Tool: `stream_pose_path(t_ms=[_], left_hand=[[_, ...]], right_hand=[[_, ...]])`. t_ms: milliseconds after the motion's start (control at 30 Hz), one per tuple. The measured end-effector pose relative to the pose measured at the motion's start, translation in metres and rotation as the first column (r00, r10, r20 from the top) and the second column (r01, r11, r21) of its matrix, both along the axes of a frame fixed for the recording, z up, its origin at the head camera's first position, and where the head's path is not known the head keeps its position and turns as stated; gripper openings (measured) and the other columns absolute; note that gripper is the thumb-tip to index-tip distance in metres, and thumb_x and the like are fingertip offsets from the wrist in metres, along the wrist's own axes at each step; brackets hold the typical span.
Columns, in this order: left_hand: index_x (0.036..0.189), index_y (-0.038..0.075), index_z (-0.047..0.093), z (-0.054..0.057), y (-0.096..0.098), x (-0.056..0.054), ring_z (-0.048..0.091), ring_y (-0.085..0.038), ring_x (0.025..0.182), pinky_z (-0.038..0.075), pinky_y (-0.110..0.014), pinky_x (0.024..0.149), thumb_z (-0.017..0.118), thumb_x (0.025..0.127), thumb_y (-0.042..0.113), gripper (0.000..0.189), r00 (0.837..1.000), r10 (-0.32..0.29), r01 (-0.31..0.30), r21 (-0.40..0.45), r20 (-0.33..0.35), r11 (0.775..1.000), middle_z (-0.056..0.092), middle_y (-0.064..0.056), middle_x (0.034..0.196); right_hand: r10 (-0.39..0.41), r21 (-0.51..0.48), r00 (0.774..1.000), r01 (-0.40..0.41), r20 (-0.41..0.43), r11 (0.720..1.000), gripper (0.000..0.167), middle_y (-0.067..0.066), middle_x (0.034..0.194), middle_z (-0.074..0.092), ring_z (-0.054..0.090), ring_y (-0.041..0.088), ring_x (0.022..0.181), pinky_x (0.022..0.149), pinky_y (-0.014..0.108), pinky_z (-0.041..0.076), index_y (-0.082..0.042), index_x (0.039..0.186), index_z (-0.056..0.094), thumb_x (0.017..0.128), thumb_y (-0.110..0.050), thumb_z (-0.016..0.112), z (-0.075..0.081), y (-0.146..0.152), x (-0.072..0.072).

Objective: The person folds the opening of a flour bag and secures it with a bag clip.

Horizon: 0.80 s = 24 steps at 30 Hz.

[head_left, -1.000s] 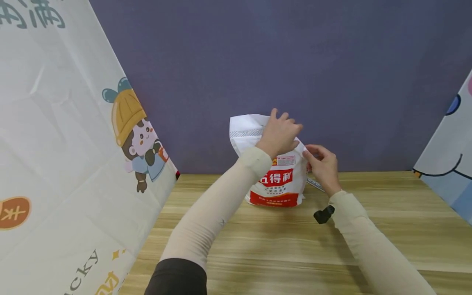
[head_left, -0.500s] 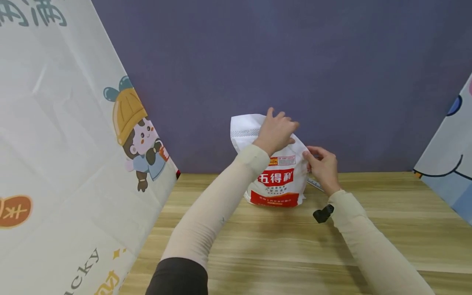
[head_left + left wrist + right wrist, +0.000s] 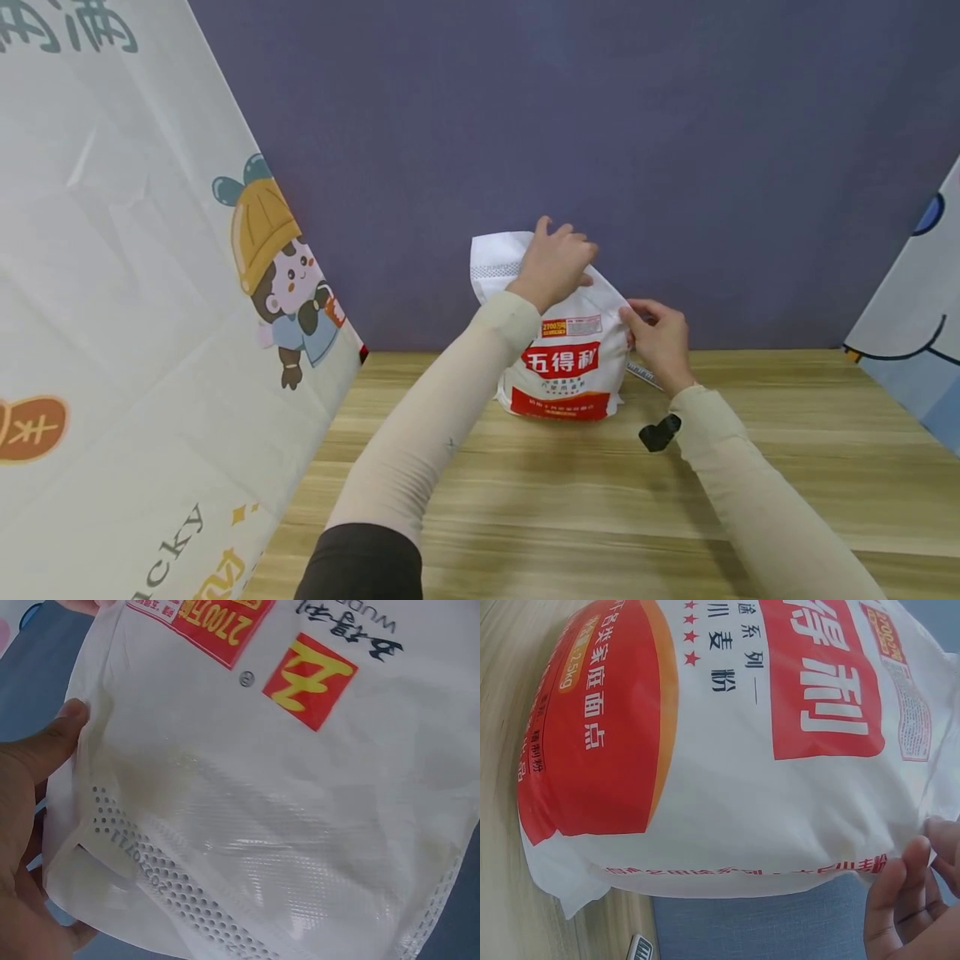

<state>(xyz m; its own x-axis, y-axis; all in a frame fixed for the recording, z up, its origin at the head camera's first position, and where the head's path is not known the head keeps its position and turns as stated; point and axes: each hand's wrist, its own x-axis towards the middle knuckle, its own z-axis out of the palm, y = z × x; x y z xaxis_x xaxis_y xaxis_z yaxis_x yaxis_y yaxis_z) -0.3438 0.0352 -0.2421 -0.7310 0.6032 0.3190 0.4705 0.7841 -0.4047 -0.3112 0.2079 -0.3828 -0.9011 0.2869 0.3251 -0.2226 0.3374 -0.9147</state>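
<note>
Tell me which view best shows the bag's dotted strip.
The left wrist view: the dotted strip is close enough to make out single dots. The head view shows only a short stretch beside the left hand; the right wrist view shows none.

Bag (image 3: 262,765) woven-looking plastic, faintly glossy (fine ribbing); tabletop (image 3: 570,508) wood-grained, smooth; backdrop (image 3: 585,125) matt, cloth-like.

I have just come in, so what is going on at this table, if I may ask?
A person is handling a white bag with red printing, which stands upright on the wooden table. The left hand has its grip near the top, thumb on one side and fingers on the other. The right hand pinches the bag's upper right edge. Whether the bag is open, I cannot tell. A pale strip lies partly hidden beside it.
</note>
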Motion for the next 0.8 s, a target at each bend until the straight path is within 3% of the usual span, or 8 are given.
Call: stream_pose_path(t_ms=[133,400,600,800], left_hand=[[0.128,0.034,0.069,0.0,-0.002,-0.002,0.058,-0.014,0.129,0.027,-0.053,0.123,0.066,0.096,0.051,0.036,1.0,-0.005,0.005,0.022,0.003,1.0,0.067,0.011,0.136],[0.127,0.033,0.069,0.001,-0.008,-0.002,0.058,-0.013,0.128,0.027,-0.052,0.123,0.066,0.096,0.05,0.035,1.0,-0.007,0.007,0.047,0.011,0.999,0.069,0.012,0.133],[0.127,0.033,0.07,0.001,-0.012,-0.004,0.059,-0.013,0.124,0.029,-0.052,0.121,0.066,0.096,0.05,0.036,1.0,-0.018,0.019,0.058,-0.011,0.998,0.07,0.012,0.13],[0.126,0.032,0.071,0.001,-0.016,-0.005,0.06,-0.012,0.122,0.031,-0.051,0.12,0.067,0.096,0.049,0.034,0.999,-0.025,0.026,0.083,-0.022,0.996,0.071,0.013,0.127]], right_hand=[[-0.006,0.013,1.0,0.006,0.003,1.0,0.035,0.001,0.083,0.065,0.06,0.008,0.064,0.055,0.02,0.053,-0.004,0.124,0.071,0.1,-0.029,0.067,0.0,0.001,0.0],[-0.015,0.066,1.0,0.014,0.01,0.998,0.037,0.019,0.098,0.068,0.061,0.007,0.068,0.056,0.015,0.051,-0.002,0.123,0.071,0.101,-0.03,0.065,0.002,0.001,0.004],[-0.039,0.105,0.999,0.037,0.022,0.994,0.035,0.02,0.099,0.069,0.064,0.017,0.076,0.057,0.014,0.049,-0.001,0.121,0.071,0.102,-0.029,0.063,0.0,0.002,0.003],[-0.037,0.101,0.999,0.035,0.02,0.994,0.034,0.019,0.098,0.067,0.063,0.016,0.074,0.057,0.014,0.05,0.001,0.121,0.07,0.103,-0.028,0.062,-0.002,0.004,0.004]])
